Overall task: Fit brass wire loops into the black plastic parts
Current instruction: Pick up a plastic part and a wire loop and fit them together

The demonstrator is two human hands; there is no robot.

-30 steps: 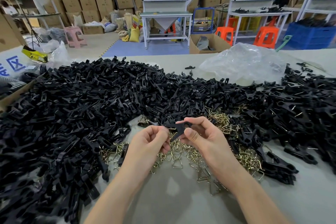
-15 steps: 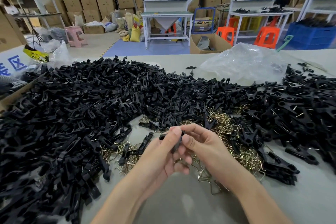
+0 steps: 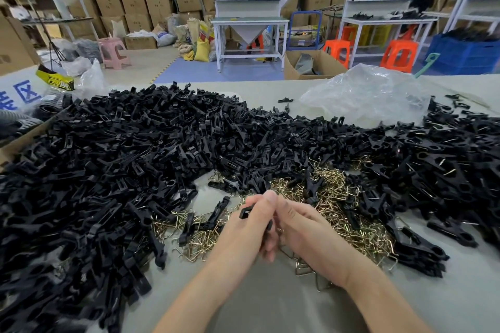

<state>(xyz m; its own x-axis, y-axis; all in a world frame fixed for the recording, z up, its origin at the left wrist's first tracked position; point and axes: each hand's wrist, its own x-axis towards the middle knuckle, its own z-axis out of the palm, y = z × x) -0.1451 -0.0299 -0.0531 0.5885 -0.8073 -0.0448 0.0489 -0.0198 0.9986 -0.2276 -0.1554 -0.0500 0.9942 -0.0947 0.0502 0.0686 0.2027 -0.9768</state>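
Note:
My left hand (image 3: 247, 227) and my right hand (image 3: 305, 235) meet over the near middle of the table, fingers curled round one black plastic part (image 3: 246, 213). Its end sticks out to the left of my left fingers; the rest is hidden between the hands. Whether a brass loop is in the grip cannot be seen. A bed of loose brass wire loops (image 3: 338, 205) lies under and right of my hands. A big heap of black plastic parts (image 3: 130, 165) covers the left and far side.
More black parts with metal showing are piled at the right (image 3: 446, 170). A crumpled clear plastic bag (image 3: 365, 94) lies at the far right, a cardboard box edge (image 3: 24, 138) at the left. Bare grey table (image 3: 270, 303) lies between my forearms.
My hands, apart a second ago with the black part in my right fingers, have closed together around it. My left hand now wraps over the part.

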